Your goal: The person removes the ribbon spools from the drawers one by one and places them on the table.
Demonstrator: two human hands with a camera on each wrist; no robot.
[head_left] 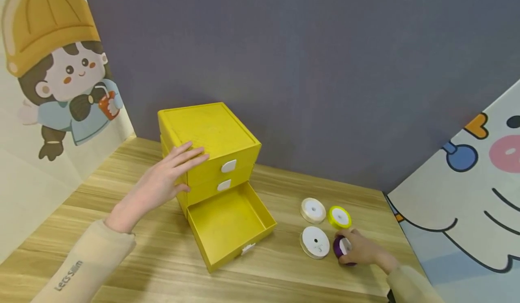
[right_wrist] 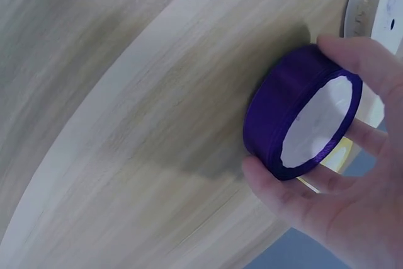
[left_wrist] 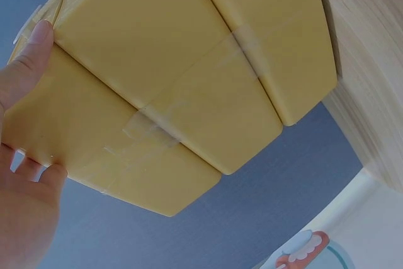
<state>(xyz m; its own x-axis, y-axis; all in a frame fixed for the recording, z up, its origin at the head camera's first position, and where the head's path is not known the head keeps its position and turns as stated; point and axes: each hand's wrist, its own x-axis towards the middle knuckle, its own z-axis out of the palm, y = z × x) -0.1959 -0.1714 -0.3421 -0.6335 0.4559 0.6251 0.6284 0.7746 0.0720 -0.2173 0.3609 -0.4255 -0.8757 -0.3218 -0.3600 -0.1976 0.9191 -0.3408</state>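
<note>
My right hand [head_left: 359,249] grips a spool of purple ribbon [right_wrist: 284,102] by its rim, thumb and fingers on opposite sides, its white face toward the palm. My left hand [head_left: 164,176] rests on a yellow drawer cabinet [head_left: 211,129], fingers straight over the top near the left front corner, thumb against the front edge. The cabinet's bottom drawer [head_left: 227,224] is pulled out and bare inside; the two drawers above are closed. Beside the purple spool lie a white ribbon spool [head_left: 315,242], a cream ribbon spool [head_left: 313,210] and a yellow ribbon spool [head_left: 340,217].
All stand on a wood-grain table [head_left: 280,276]. A grey-blue partition [head_left: 300,77] rises behind the cabinet, with cartoon-printed panels at left [head_left: 73,86] and right [head_left: 479,194]. Clear tape [left_wrist: 154,130] runs across the seams on the cabinet's side.
</note>
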